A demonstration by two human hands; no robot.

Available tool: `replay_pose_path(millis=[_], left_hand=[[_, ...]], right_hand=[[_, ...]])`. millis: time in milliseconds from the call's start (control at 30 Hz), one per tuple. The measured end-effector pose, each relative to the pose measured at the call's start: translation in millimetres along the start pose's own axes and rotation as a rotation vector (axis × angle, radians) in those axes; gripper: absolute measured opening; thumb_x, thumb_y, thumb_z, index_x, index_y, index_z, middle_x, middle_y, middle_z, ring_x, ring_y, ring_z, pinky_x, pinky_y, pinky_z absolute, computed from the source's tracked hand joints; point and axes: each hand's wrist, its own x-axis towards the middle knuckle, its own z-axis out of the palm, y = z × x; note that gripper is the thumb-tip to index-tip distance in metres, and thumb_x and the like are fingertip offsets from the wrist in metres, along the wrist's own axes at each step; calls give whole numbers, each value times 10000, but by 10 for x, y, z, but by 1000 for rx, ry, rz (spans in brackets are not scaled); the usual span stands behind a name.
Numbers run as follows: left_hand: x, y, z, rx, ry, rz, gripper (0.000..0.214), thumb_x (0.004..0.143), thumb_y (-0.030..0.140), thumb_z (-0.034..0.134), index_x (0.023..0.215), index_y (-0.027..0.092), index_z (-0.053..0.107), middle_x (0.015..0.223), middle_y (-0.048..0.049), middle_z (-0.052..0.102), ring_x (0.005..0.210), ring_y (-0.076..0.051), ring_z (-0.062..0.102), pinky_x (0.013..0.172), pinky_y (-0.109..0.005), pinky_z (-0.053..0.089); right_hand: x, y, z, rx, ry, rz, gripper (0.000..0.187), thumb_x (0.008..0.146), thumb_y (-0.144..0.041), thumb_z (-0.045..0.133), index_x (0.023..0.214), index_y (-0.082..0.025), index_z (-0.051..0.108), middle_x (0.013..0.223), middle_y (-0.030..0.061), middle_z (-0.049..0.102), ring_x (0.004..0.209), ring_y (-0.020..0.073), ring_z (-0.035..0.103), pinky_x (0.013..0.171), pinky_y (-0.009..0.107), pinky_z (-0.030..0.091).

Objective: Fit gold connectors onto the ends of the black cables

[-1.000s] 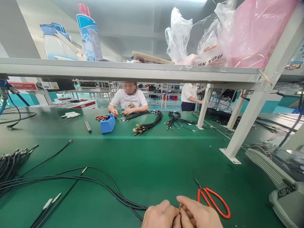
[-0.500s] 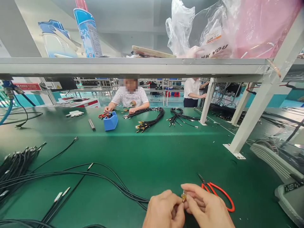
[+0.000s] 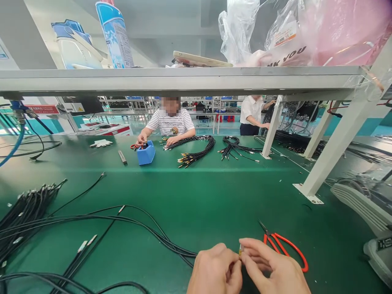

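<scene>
Small brass-coloured piece (image 3: 240,252) sits above the bench (image 3: 190,192) between fingertips: left hand (image 3: 217,269) and right hand (image 3: 272,265) both pinched on it. Advisable: brace left, adjust right finely, keep black cables (image 3: 176,247) slack.

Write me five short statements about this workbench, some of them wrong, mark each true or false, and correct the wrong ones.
1. A small gold-coloured piece shows between the fingertips of the left hand and right hand. True.
2. The nearer red-handled scissors are held in the right hand. False: these scissors lie on the green table, just beyond that hand.
3. In the picture, the white glove lies to the left of the blue dispenser. True.
4. The blue-and-white can stands on the green table. False: that can is up on the shelf.
5. The seated co-worker across the table wears a striped shirt. True.
</scene>
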Motion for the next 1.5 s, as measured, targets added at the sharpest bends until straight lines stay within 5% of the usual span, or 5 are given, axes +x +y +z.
replay_pose_path(millis=[300, 567, 833, 1267, 1500], left_hand=[[-40, 32, 95, 404, 165, 261, 310, 775, 27, 409, 594, 196, 595, 514, 10, 524, 382, -133, 503, 380, -277, 315], [-73, 16, 108, 392, 107, 222, 263, 746, 50, 434, 655, 196, 633, 547, 5, 565, 404, -152, 546, 398, -288, 342], [-55, 3, 43, -12, -33, -60, 220, 781, 108, 475, 717, 190, 670, 603, 5, 606, 447, -86, 547, 447, -175, 365], [6, 52, -31, -150, -116, -147, 212, 822, 178, 463, 722, 166, 649, 638, -4, 574, 491, -94, 476, 479, -198, 318], [123, 93, -222, -592, -254, -379, 216, 867, 286, 523, 763, 164, 667, 777, -12, 626, 738, -152, 543, 674, -223, 380]], right_hand=[[14, 102, -45, -257, -124, -145, 215, 846, -286, 519, 923, -199, 700, 775, 15, 780, 660, 139, 748, 648, 132, 592], [-14, 203, 55, -526, -24, -334, 228, 883, -208, 443, 942, -205, 664, 779, 14, 757, 639, 181, 731, 575, 242, 593], [14, -41, -63, -64, -121, 43, 256, 847, -381, 510, 887, -215, 701, 851, 44, 775, 746, 191, 747, 668, 201, 604], [-27, -45, -58, -50, -69, 52, 219, 824, -405, 539, 908, -256, 674, 796, 7, 761, 704, 160, 727, 653, 171, 569], [35, 74, -76, 185, -143, 179, 230, 799, -401, 620, 949, -227, 597, 859, 32, 739, 764, 171, 705, 729, 214, 555]])
